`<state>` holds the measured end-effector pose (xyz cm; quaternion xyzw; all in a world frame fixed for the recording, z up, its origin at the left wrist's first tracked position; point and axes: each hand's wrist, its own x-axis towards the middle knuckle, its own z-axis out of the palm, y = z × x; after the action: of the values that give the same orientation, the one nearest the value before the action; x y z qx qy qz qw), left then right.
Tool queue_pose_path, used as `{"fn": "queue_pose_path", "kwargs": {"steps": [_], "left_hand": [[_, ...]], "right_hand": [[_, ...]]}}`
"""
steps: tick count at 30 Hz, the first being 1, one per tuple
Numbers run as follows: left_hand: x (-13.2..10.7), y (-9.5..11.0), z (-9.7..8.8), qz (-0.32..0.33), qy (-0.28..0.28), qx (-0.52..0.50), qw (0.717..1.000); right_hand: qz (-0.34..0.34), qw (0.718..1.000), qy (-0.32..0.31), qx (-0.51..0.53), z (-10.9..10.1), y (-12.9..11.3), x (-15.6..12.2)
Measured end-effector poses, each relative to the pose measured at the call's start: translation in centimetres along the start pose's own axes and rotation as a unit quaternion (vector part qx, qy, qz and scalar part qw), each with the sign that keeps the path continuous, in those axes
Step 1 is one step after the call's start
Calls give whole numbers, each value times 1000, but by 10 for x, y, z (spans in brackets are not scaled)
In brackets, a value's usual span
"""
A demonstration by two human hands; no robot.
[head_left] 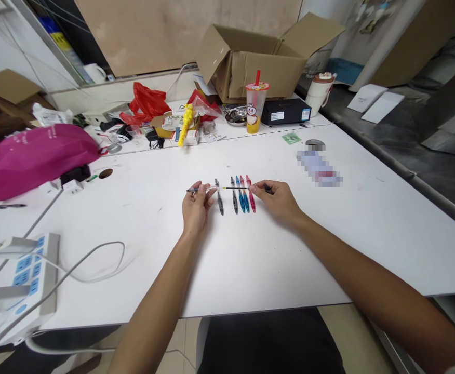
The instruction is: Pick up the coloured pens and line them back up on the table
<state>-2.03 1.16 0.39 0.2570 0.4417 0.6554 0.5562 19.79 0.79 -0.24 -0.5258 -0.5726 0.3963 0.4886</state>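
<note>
A pen taken apart stretches between both hands, its thin ink refill (235,188) showing black on the right and clear with a yellowish band on the left. My left hand (195,210) pinches a dark-tipped pen part (191,190) at the refill's left end. At the other end my right hand (278,200) is closed round a dark pen part (268,189), fingertips on the refill. Beneath the refill several pens lie side by side: a grey pen (220,202) set apart, a second grey pen (235,202), blue pens (242,201) and a pink pen (253,202).
At the left stands a white power strip (48,275) with a looping cable. A magenta bag (44,158) lies behind it. Along the back are a yellow figure-shaped item (186,124), a drink cup (254,111), a black box (285,111) and an open carton (262,67).
</note>
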Motion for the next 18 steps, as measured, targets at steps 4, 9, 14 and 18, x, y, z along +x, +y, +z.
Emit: {"fn": "queue_pose_path", "kwargs": {"steps": [4, 9, 14, 18], "left_hand": [[-6, -7, 6, -33, -64, 31, 997], [-11, -10, 9, -51, -96, 35, 993], [-8, -8, 7, -56, -75, 20, 995], [-6, -6, 6, -54, -60, 18, 997]], "right_hand": [[0, 1000, -22, -1, 2, 1, -1], [-3, 998, -59, -7, 4, 2, -3], [14, 995, -75, 60, 2, -1, -3], [-22, 998, -56, 29, -1, -2, 0]]}}
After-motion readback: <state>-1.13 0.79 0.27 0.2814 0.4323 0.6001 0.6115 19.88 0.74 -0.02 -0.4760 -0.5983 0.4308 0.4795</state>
